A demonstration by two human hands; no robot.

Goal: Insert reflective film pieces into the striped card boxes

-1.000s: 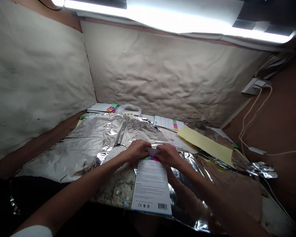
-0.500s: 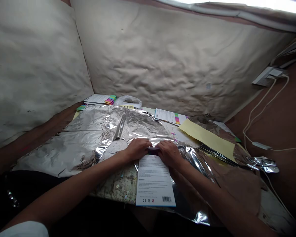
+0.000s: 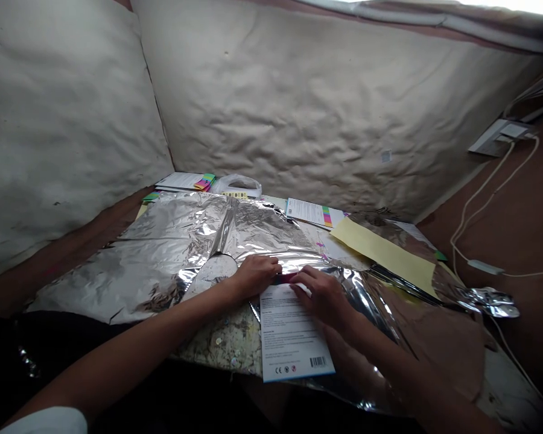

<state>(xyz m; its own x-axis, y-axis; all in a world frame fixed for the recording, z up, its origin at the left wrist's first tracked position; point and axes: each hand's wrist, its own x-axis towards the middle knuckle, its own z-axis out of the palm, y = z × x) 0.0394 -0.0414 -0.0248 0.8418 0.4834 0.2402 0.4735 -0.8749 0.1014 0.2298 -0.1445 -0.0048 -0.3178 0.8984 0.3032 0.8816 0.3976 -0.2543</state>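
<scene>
A white printed card [image 3: 294,340], with a barcode and small symbols near its bottom edge, lies in front of me at the table's front edge. At its far end shows a narrow magenta and dark strip [image 3: 286,278]. My left hand [image 3: 256,275] is closed at the left end of that strip, its fingertips partly hidden. From the right, my right hand [image 3: 322,295] reaches over the card's upper right corner, thumb and fingers bent together on the strip's right end. Crinkled silver foil [image 3: 262,229] spreads behind and beside both hands.
A yellow sheet [image 3: 382,250] lies at the right on dark foil. More printed cards with coloured strips [image 3: 308,211] and a clear plastic bag [image 3: 239,184] stand along the back wall. White cables [image 3: 464,211] hang from a power strip [image 3: 500,137] at the right.
My right hand has shifted slightly right and turned, uncovering more of the magenta strip. The card appears a little further right and tilted. My left hand stays at the card's far end.
</scene>
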